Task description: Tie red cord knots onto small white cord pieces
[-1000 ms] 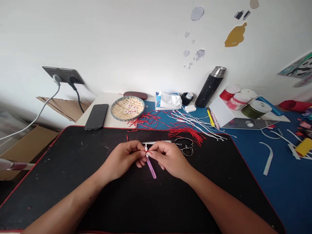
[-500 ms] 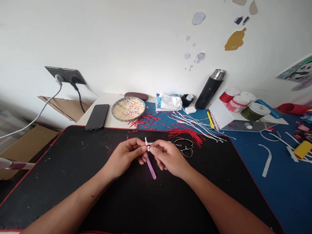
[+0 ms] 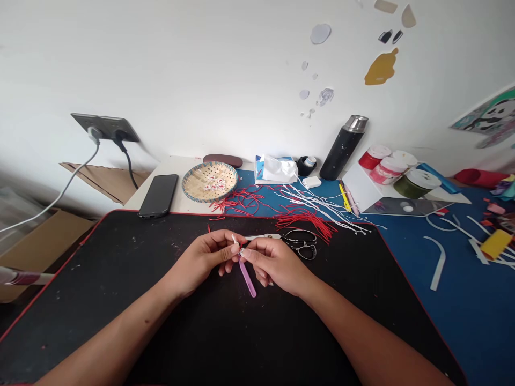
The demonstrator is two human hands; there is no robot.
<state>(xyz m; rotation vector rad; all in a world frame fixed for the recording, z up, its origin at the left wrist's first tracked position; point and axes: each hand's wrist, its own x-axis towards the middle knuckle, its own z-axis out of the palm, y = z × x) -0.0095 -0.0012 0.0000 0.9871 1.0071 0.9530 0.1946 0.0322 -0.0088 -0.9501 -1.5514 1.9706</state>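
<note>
Between my fingertips is a small piece of knotted white and red cord [image 3: 241, 251], partly covered by both thumbs. My left hand [image 3: 215, 254] is closed in a pinch on its left side, with a short white end sticking up by the thumb. From the right, my right hand [image 3: 276, 262] pinches the same cord. Just below the fingers, a purple plastic tool [image 3: 247, 278] lies slanting on the black mat [image 3: 193, 332]. Behind my hands rest metal scissors [image 3: 300, 236], their blades partly hidden by my fingers.
Red cords [image 3: 303, 221] and white cords [image 3: 322, 201] lie beyond the scissors. A woven basket [image 3: 185, 185], a phone [image 3: 159, 195], a tissue box [image 3: 276, 170] and a black thermos [image 3: 344, 149] stand along the back. Cord spools [image 3: 416, 185] are at the right.
The cord piece has turned slightly between my fingers, its white end now leaning left. My right hand has shifted a little left and down. The whole view has moved slightly.
</note>
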